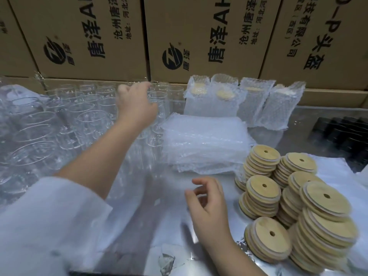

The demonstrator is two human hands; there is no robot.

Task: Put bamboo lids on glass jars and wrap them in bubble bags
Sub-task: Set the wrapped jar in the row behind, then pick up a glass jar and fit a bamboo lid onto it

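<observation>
Many clear glass jars (85, 114) stand in rows at the left and back of the table. My left hand (135, 104) reaches over the far jars, fingers loosely spread, holding nothing that I can see. My right hand (207, 202) hovers over the table in front, fingers loosely curled and empty. Stacks of round bamboo lids (260, 194), each with a small hole, stand at the right. A pile of flat bubble bags (205, 144) lies in the middle. Several lidded jars wrapped in bubble bags (213, 98) stand at the back.
Printed cardboard boxes (199, 36) form a wall behind the table. A black ribbed tray (342, 136) sits at the far right. Crumpled clear plastic (167, 261) lies near the front edge on the shiny table surface (139, 216).
</observation>
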